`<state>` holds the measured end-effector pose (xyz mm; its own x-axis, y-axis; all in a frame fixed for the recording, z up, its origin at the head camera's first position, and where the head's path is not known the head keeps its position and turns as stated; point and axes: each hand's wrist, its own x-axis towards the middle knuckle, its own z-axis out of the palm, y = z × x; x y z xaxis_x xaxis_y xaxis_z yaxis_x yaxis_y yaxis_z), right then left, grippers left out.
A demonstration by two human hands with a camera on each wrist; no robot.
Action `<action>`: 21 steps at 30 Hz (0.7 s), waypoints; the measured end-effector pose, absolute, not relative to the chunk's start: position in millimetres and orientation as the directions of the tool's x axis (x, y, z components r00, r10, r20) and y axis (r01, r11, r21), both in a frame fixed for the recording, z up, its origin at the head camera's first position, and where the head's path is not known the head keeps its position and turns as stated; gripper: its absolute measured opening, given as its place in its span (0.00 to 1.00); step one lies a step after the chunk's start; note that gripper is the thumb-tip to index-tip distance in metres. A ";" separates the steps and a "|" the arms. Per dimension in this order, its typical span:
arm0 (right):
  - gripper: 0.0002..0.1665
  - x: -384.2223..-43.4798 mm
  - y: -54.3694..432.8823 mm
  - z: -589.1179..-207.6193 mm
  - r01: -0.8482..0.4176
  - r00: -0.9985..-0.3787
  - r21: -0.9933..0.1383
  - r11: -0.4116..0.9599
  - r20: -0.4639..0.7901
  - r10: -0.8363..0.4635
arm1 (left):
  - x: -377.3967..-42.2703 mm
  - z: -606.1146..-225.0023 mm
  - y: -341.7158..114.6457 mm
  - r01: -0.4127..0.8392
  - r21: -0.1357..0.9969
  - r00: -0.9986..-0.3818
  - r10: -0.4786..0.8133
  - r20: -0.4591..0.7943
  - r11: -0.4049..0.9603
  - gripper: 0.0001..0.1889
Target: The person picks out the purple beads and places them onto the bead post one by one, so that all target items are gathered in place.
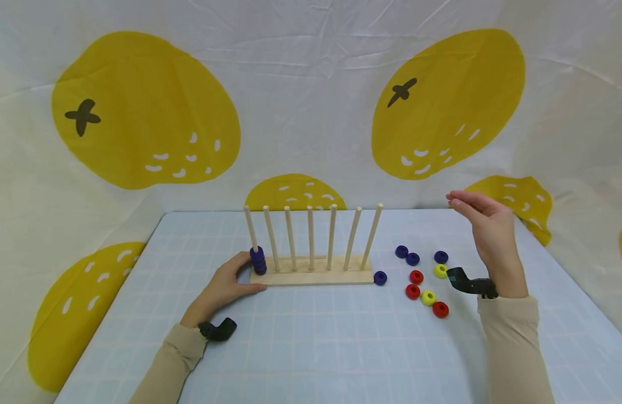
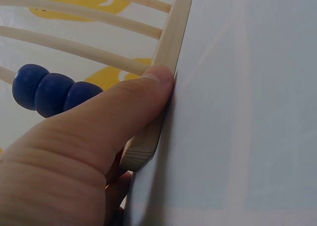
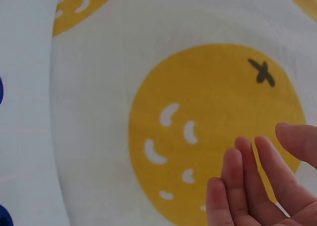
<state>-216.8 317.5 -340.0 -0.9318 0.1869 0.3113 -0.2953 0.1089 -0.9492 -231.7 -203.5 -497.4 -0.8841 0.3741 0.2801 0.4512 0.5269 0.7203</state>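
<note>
A wooden peg rack (image 1: 311, 278) with several upright pegs stands on the table. My left hand (image 1: 232, 280) grips its left end, the thumb (image 2: 158, 77) along the front edge of the base and the fingers behind. Dark blue beads (image 1: 258, 261) are stacked on the leftmost peg, right beside that hand; the left wrist view shows the blue beads (image 2: 53, 93) past the thumb. The other pegs are bare. Raised above the table's right side, my right hand (image 1: 487, 224) holds nothing; its fingers (image 3: 233, 176) are extended and slightly bent, apart from the thumb.
Right of the rack lie loose beads: blue ones (image 1: 401, 252), red ones (image 1: 413, 292) and yellow ones (image 1: 428, 298). One blue bead (image 1: 379, 278) sits close to the base's right end. Behind the table (image 1: 311, 348) hangs a white cloth (image 1: 311, 101) with yellow fruit prints.
</note>
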 end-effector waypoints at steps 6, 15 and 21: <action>0.29 -228.1 349.4 -370.3 -0.075 -0.971 -0.978 0.196 0.117 0.209 | -231.3 -497.5 -203.3 0.451 0.720 -0.884 0.374 0.280 0.527 0.32; 0.37 -237.1 385.1 -408.0 0.136 -0.989 -0.881 0.454 -0.093 0.116 | -231.4 -497.6 -203.6 0.441 0.720 -0.888 0.373 0.267 0.535 0.34; 0.37 -240.6 398.4 -428.8 0.155 -0.984 -0.856 0.494 -0.180 -0.005 | -231.0 -496.5 -203.6 0.452 0.714 -0.884 0.376 0.278 0.535 0.34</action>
